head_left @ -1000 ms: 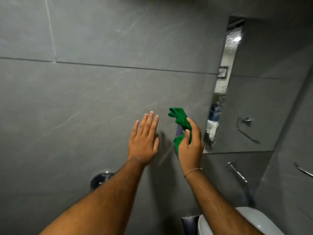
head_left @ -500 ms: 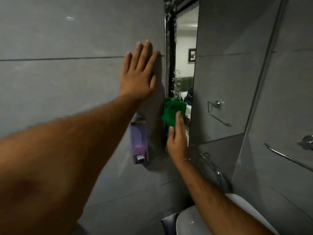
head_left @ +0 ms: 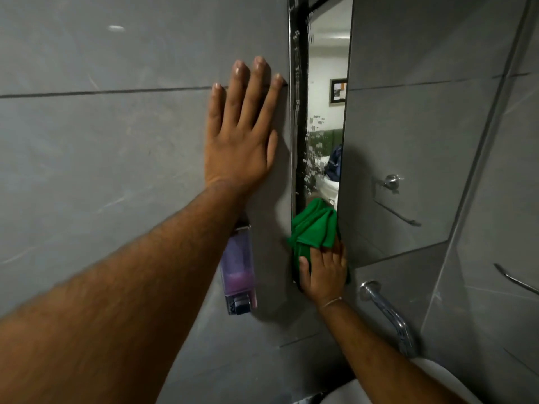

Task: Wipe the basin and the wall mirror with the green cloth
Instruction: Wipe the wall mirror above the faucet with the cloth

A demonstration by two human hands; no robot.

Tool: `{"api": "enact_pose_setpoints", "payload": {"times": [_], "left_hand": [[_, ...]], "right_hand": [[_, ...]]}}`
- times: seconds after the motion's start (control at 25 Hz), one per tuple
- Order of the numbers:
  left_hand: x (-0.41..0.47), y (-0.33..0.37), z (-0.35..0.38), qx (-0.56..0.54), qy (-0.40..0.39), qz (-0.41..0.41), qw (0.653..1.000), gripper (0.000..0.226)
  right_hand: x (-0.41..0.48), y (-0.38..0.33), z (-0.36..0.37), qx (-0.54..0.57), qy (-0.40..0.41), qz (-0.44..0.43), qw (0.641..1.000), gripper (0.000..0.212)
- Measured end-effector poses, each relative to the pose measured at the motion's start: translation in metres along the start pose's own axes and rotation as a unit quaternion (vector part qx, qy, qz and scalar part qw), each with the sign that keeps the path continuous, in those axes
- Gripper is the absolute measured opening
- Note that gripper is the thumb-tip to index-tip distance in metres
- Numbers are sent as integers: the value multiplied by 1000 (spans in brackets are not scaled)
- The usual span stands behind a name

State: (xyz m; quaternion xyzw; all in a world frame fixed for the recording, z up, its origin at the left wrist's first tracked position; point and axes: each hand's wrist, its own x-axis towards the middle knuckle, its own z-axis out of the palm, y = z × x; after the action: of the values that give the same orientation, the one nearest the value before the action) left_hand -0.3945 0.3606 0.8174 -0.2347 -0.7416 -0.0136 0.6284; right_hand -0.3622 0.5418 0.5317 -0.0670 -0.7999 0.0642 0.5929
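The wall mirror (head_left: pixel 408 135) hangs on the grey tiled wall, seen at a sharp angle, with white specks along its left edge. My right hand (head_left: pixel 325 271) presses the bunched green cloth (head_left: pixel 315 225) against the mirror's lower left corner. My left hand (head_left: pixel 242 132) lies flat on the wall tile just left of the mirror, fingers spread, holding nothing. A sliver of the white basin (head_left: pixel 446 380) shows at the bottom right, partly hidden by my right forearm.
A soap dispenser (head_left: pixel 239 272) with purple liquid is fixed to the wall under my left forearm. A chrome tap (head_left: pixel 388 313) juts from the wall above the basin. A metal rail (head_left: pixel 516 282) runs along the right side wall.
The view swung right and closer to the mirror. My left hand went from the air onto the wall. My right hand carried the cloth onto the mirror's lower left corner.
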Motion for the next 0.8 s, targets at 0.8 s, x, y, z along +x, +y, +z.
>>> {"api": "enact_pose_setpoints", "payload": {"times": [0.8], "left_hand": [[-3,-2,4,-24,-9,7,1000,76]], "right_hand": [[437,-104,-118,43,135,-53,989,55]]}}
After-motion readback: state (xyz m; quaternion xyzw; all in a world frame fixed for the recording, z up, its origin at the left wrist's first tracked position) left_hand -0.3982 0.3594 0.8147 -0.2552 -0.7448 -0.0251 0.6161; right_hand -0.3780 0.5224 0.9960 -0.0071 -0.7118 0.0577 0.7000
